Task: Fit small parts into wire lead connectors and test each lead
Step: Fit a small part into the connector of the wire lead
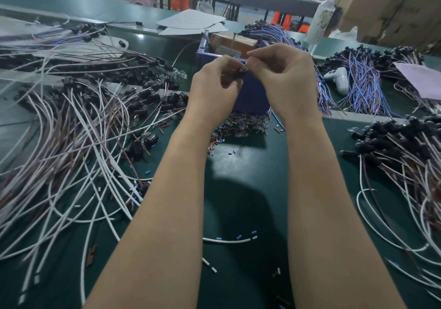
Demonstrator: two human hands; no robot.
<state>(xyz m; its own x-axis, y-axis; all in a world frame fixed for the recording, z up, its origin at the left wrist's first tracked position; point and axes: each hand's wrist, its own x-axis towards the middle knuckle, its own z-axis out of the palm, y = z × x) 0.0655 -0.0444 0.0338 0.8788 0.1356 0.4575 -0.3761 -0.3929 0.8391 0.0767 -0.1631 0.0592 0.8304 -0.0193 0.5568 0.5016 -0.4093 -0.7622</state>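
The left hand (214, 86) pinches a dark connector (240, 74) above the counter (238, 165). The right hand (281, 79) pinches a tiny glass bulb (245, 67) at its mouth. The bulb is probably light, slick and brittle, so grip it near the base.

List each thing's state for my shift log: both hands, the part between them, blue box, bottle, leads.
Left grip: curled, pinching the connector.
Right grip: pinching the clear part at the connector.
Blue box: upright, open-topped.
White bottle: upright.
Wire leads: loose, in tangled heaps.
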